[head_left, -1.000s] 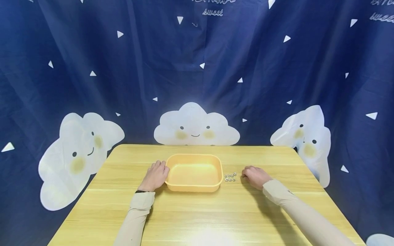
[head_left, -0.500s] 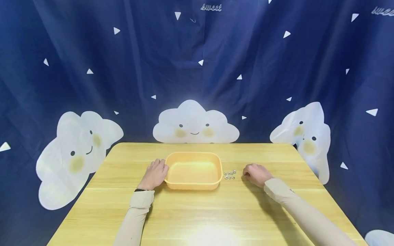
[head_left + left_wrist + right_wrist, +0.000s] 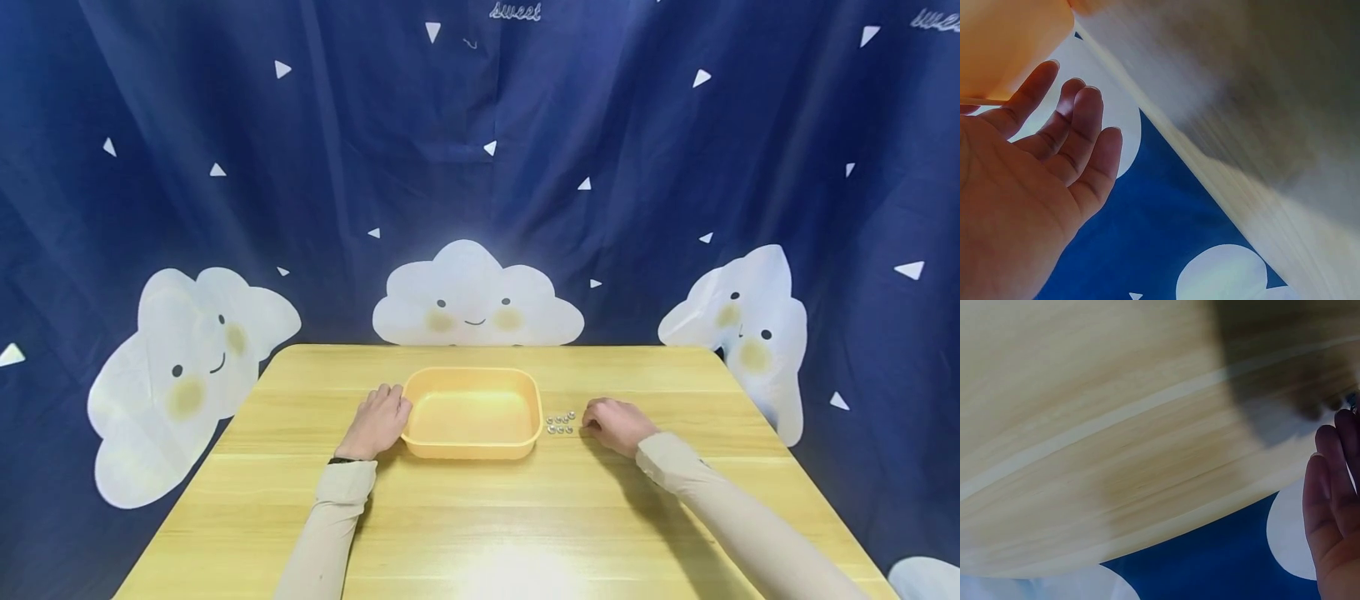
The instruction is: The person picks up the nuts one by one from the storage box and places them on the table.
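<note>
A yellow rectangular plastic basin (image 3: 471, 417) stands on the wooden table. My left hand (image 3: 378, 421) grips its left rim, thumb by the edge; in the left wrist view the other fingers (image 3: 1088, 125) reach out, loosely bent, beside the basin wall (image 3: 1013, 44). Right of the basin lie several small silvery metal pieces (image 3: 560, 430), roughly in two rows. My right hand (image 3: 617, 425) is just right of these, thumb and forefinger together low over the table. A small dark, shiny piece (image 3: 1352, 400) shows at its fingertips in the right wrist view, mostly cut off by the frame edge.
The light wooden table (image 3: 480, 508) has rounded far corners and a bright glare at its near side. Behind it hangs a dark blue curtain (image 3: 480, 192) printed with white clouds and triangles.
My right hand draws slightly away from the metal pieces, then comes back left toward them. My left hand and the basin keep their places; the head view tilts slightly down.
</note>
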### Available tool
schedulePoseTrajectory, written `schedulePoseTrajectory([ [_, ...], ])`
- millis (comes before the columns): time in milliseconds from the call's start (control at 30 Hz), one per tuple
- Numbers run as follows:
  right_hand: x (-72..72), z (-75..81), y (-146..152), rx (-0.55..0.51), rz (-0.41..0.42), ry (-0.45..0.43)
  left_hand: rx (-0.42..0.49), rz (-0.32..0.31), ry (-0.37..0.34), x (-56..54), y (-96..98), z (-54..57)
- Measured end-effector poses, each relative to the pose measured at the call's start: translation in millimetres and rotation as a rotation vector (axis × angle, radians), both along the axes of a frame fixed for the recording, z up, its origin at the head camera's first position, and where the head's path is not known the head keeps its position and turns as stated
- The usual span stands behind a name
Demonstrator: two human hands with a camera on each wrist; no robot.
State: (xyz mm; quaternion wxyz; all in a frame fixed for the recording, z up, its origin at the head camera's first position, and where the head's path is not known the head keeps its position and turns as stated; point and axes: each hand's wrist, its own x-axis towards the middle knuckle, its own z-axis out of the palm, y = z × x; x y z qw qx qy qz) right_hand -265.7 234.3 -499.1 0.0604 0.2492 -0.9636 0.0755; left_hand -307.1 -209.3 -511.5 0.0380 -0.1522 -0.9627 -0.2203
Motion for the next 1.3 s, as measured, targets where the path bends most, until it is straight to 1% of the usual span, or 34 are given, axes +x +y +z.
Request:
schedulePoseTrajectory([
  [233, 1.1, 4.3, -5, -0.009, 0.033, 0.025, 0.006, 0.004, 0.024, -1.4, -0.5, 3.3],
  [600, -4.0, 6.3, -10, 0.012, 0.075, 0.038, 0.005, -0.001, 0.038, -4.6, -1.0, 6.5],
  [1067, -0.5, -1.3, -14, 0.016, 0.068, 0.044, -0.001, 0.007, 0.038, -3.6, -0.9, 4.1],
  [1300, 2.5, -3.3, -16, -0.036, 0.047, 0.054, 0.006, -0.004, 0.036, -1.1, -0.9, 2.6],
])
